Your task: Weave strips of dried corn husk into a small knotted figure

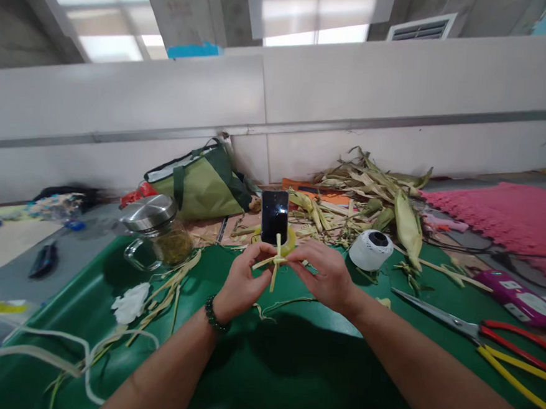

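Both my hands meet above the green mat (pixel 289 368) and pinch a small cross of pale corn-husk strips (pixel 275 264). My left hand (pixel 243 280), with a dark bead bracelet at the wrist, grips the cross from the left, fingers closed. From the right, my right hand (pixel 325 273) pinches the same piece with closed fingers. A thin husk strand (pixel 285 304) trails from it down onto the mat. Just behind the hands a black phone (pixel 274 216) stands upright against a yellow roll.
A glass jar with a metal lid (pixel 155 230) stands left, a white tape roll (pixel 371 249) right. Scissors with red handles (pixel 474 331) and yellow-handled pliers (pixel 517 380) lie at right. A pile of corn husks (pixel 376 196), a green bag (pixel 199 184), pink cloth (pixel 510 218) lie behind.
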Motion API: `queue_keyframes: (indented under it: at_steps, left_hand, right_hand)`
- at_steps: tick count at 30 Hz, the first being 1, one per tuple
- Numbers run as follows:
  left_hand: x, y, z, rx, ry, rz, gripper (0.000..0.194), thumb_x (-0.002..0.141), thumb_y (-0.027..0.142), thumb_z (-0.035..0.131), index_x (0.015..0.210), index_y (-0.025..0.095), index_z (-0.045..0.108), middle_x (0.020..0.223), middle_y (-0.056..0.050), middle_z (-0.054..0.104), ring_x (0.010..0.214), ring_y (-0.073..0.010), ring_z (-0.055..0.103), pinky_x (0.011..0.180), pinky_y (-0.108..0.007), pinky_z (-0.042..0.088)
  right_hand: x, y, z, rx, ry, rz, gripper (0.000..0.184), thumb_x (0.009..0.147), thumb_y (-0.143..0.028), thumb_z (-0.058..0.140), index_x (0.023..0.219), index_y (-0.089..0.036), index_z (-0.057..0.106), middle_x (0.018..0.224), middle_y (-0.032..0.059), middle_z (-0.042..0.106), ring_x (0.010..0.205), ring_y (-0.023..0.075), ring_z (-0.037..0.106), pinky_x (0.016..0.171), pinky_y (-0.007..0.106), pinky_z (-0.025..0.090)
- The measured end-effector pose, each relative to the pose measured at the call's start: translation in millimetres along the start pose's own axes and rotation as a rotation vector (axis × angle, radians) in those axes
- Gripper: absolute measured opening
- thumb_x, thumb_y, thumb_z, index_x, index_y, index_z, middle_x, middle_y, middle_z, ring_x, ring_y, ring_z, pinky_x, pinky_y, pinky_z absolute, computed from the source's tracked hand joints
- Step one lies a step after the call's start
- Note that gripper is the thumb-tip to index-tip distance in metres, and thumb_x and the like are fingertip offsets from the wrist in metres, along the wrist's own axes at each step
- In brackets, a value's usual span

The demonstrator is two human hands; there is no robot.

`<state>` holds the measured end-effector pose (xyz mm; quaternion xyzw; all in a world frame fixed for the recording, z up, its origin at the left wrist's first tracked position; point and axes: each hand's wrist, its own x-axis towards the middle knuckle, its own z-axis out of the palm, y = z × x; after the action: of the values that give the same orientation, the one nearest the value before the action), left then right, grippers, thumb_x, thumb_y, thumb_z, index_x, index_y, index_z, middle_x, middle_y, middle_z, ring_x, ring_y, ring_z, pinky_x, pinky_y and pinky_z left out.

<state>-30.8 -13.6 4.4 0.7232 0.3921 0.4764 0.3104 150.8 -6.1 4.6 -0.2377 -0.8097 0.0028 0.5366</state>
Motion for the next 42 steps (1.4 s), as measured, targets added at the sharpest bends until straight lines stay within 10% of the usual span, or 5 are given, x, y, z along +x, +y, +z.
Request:
queue_keyframes:
  at_steps: [4, 12, 23, 31, 42]
  left_hand:
    - [1.9, 5.3, -7.8, -0.155, -0.244, -0.016, 0.031, 0.082, 0.037, 0.054, 0.101, 0.015, 0.065, 0.104, -0.009, 0.069, 0.098, -0.0236, 0.062, 0.089, -0.034, 0.046]
    - [0.7, 5.9, 0.2, 0.058, -0.07, 0.051, 0.024, 0.084, 0.036, 0.059, 0.079, 0.015, 0.068, 0.083, -0.007, 0.071, 0.081, -0.0192, 0.063, 0.08, -0.031, 0.047]
    - [7.4, 5.1, -11.0, 0.029, -0.243, 0.042, 0.03, 0.087, 0.041, 0.054, 0.082, 0.015, 0.069, 0.089, -0.009, 0.069, 0.087, -0.0197, 0.061, 0.083, -0.032, 0.045]
    - [12.1, 2.4, -30.3, -0.195, -0.316, -0.258, 0.07, 0.09, 0.064, 0.021, 0.096, 0.016, 0.072, 0.074, -0.008, 0.065, 0.079, -0.0199, 0.059, 0.081, -0.035, 0.046]
    - [9.2, 2.5, -3.2, -0.218, -0.302, -0.355, 0.036, 0.075, 0.049, 0.064, 0.073, 0.013, 0.068, 0.069, -0.005, 0.068, 0.068, -0.0156, 0.06, 0.067, -0.026, 0.045]
  right_hand:
    - [1.6, -0.4, -1.8, -0.039, -0.004, -0.072, 0.009, 0.086, -0.011, 0.055, 0.082, -0.018, 0.061, 0.072, 0.0047, 0.067, 0.068, 0.0147, 0.061, 0.062, 0.026, 0.049]
    - [-4.6, -5.7, -2.0, -0.072, -0.101, 0.015, 0.012, 0.084, -0.016, 0.058, 0.072, -0.016, 0.061, 0.061, 0.0018, 0.063, 0.056, 0.0108, 0.057, 0.054, 0.021, 0.043]
    - [7.7, 3.5, -9.2, 0.754, -0.433, 0.931, 0.024, 0.069, -0.037, 0.068, 0.061, -0.015, 0.059, 0.049, -0.001, 0.057, 0.042, 0.0071, 0.045, 0.041, 0.02, 0.036]
    - [9.7, 4.5, -10.3, 0.48, -0.26, 0.742, 0.015, 0.069, -0.027, 0.068, 0.062, -0.016, 0.063, 0.058, -0.0006, 0.057, 0.051, 0.0076, 0.045, 0.047, 0.021, 0.035]
    - [2.2, 11.9, 3.5, 0.527, -0.235, 0.795, 0.032, 0.076, -0.049, 0.062, 0.077, -0.017, 0.058, 0.06, -0.0006, 0.058, 0.054, 0.0107, 0.052, 0.052, 0.023, 0.041]
